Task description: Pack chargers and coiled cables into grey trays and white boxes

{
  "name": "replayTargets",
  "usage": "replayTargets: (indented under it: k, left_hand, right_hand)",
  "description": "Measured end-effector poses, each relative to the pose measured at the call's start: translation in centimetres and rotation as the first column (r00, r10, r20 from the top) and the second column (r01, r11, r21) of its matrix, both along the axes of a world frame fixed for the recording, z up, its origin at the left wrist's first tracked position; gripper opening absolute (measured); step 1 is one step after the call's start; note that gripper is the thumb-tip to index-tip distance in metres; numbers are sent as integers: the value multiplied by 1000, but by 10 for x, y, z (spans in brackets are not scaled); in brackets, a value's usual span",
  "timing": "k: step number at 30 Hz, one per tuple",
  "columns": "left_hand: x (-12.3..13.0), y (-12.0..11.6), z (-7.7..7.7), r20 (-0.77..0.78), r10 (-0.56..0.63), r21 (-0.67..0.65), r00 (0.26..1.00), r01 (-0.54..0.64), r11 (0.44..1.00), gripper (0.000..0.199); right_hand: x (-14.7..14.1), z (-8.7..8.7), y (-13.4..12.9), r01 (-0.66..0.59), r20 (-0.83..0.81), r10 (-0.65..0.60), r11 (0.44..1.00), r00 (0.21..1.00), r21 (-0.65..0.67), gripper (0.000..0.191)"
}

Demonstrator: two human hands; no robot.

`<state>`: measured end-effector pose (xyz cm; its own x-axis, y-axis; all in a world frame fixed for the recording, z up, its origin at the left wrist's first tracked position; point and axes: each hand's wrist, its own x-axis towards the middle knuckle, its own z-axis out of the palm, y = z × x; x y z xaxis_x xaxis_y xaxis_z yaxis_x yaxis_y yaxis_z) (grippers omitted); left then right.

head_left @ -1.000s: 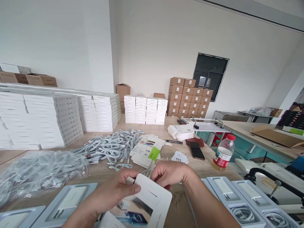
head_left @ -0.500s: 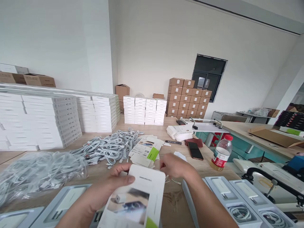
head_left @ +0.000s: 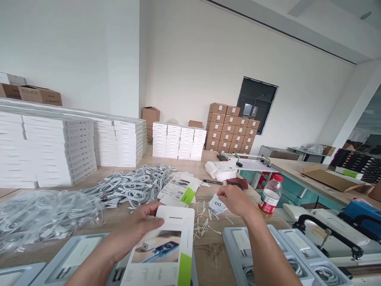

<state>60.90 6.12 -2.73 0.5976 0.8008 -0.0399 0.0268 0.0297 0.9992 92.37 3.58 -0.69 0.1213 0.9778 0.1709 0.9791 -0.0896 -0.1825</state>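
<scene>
My left hand grips the top left of a white box card with a charger photo and a green corner, thumb on its face. To the right, my right hand has its fingertips pinched at the edge of small white printed cards on the table; whether one is held is too small to tell. Thin white strips lie between the hands. Behind the held card are flat printed box cards. Blue-grey trays with chargers and cables sit below my right forearm; more trays are under my left forearm.
Coiled cables and a plastic bag of cables lie at left. White box stacks stand behind them. A bottle, a pen and a white bundle are on the right. A clamp machine stands beyond the table edge.
My right hand has moved right and up, from beside the strips to the small white cards. The view has shifted, and the strips and a tray at right now show more fully.
</scene>
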Motion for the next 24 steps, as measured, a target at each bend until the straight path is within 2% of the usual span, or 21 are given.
replayTargets:
  k: [3, 7, 10, 14, 18, 21, 24]
  left_hand:
    - [2, 2, -2, -49, 11, 61, 999, -8, 998, 38]
    - [0, 6, -9, -91, 49, 100, 995, -39, 994, 38]
    - [-2, 10, -15, -107, 57, 115, 993, -44, 992, 41]
    - [-2, 12, -20, -88, 47, 123, 995, -36, 992, 39]
    - [-2, 12, -17, -29, 32, 82, 999, -29, 996, 34]
    - [-9, 12, -10, 79, 39, -31, 996, -37, 999, 29]
    - [-27, 12, 0, 302, 125, -196, 945, -67, 978, 24]
  right_hand:
    - [7, -22, 11, 21, 22, -20, 998, 1000, -52, 26]
    - [15, -51, 25, -12, 51, 19, 992, 999, -124, 41]
    - [23, -63, 28, -62, 53, 69, 990, 996, -123, 36]
    - [32, -68, 27, -123, 18, 126, 988, 992, -94, 30]
    - [34, -70, 25, -144, -19, 143, 987, 990, -67, 31]
    - [30, -68, 23, -163, -32, 162, 986, 986, -26, 34]
    - [24, -64, 21, -182, -42, 183, 983, 982, 33, 35]
